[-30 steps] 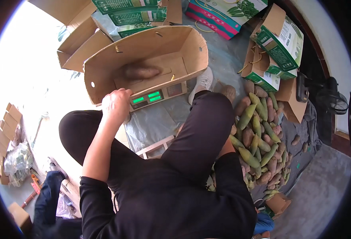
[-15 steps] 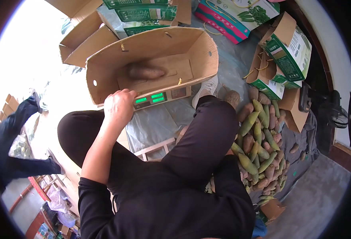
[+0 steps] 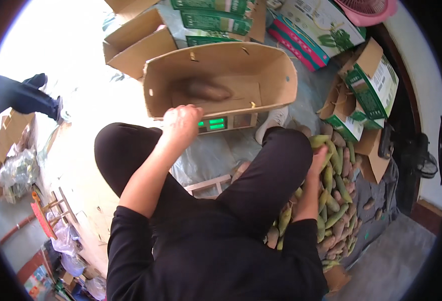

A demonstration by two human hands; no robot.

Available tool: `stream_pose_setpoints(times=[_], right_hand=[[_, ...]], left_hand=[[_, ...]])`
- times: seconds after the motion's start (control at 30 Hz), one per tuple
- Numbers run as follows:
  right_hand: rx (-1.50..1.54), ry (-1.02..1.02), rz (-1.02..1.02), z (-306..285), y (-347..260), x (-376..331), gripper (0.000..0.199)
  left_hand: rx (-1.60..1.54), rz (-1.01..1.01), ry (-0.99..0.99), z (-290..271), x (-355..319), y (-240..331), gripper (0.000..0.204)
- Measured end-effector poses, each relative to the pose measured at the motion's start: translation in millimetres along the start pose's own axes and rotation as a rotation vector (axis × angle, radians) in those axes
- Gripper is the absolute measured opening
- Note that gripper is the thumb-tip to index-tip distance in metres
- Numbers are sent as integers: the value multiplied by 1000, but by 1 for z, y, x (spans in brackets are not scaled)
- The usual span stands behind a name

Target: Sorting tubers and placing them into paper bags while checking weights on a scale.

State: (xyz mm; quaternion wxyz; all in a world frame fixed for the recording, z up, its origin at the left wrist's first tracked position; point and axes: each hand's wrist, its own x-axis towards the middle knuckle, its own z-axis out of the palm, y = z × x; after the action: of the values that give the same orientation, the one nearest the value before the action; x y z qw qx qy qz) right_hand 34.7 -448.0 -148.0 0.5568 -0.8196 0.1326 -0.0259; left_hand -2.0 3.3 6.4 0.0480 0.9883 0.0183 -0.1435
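Observation:
A long, open cardboard box [image 3: 268, 75] stands on a scale with a green-lit display [image 3: 216, 124]. Inside it lies a brownish, elongated root [image 3: 208, 90], blurred. My left hand [image 3: 181, 123] is closed over the box's near rim, above the display. Beside my right knee, my right hand [image 3: 317, 163] is at the edge of a pile of green radishes [image 3: 337, 188] and brownish roots [image 3: 338, 216]. Its fingers are curled against a green radish [image 3: 321, 141] and seem to grip it; my knee and the hand itself hide part of the hold.
Green-and-white cartons [image 3: 374, 88] stand to the right of the box, and more open cartons [image 3: 138, 42] stand behind it. A pink fan [image 3: 369, 10] is at the far right. A small wooden frame [image 3: 208, 185] lies between my legs. Another person's leg [image 3: 23, 98] shows at the left.
My right hand has come into sight from behind my thigh and reached the radishes. My left hand stays on the box rim. The view has shifted, and the other person's legs have moved.

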Motion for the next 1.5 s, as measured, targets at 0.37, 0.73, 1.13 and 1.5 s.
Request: stream_pose_setpoints(times=[0.37, 0.73, 1.13, 1.5], right_hand=[[149, -247, -610, 51, -311, 26, 48], [-797, -664, -793, 198, -294, 21, 53], [-390, -369, -490, 62, -254, 94, 35], [-743, -146, 137, -84, 48, -9, 29]], left_hand=[[-46, 28, 73, 9, -1, -4, 14], [-49, 76, 76, 15, -3, 2, 12], [-8, 16, 84, 10, 7, -6, 16], [-20, 11, 78, -3, 5, 17, 19]])
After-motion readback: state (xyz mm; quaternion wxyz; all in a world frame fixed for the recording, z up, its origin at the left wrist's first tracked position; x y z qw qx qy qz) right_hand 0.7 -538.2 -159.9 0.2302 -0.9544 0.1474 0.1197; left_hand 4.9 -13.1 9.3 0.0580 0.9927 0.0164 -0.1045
